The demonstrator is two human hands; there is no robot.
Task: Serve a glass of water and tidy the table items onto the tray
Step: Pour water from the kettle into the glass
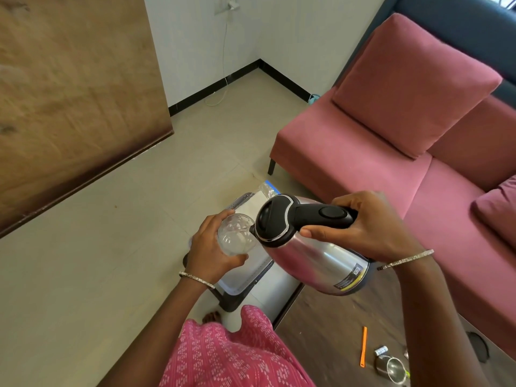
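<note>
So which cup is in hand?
The clear glass, gripped by the left hand at the kettle spout; the steel cup sits on the table.

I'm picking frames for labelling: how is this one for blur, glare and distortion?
Head view: left hand, right hand, kettle and glass are fairly sharp; the wooden panel at left looks smeared; the kettle's steel mirrors the pink sofa, no harsh glare; wide-angle bending at the edges.
</note>
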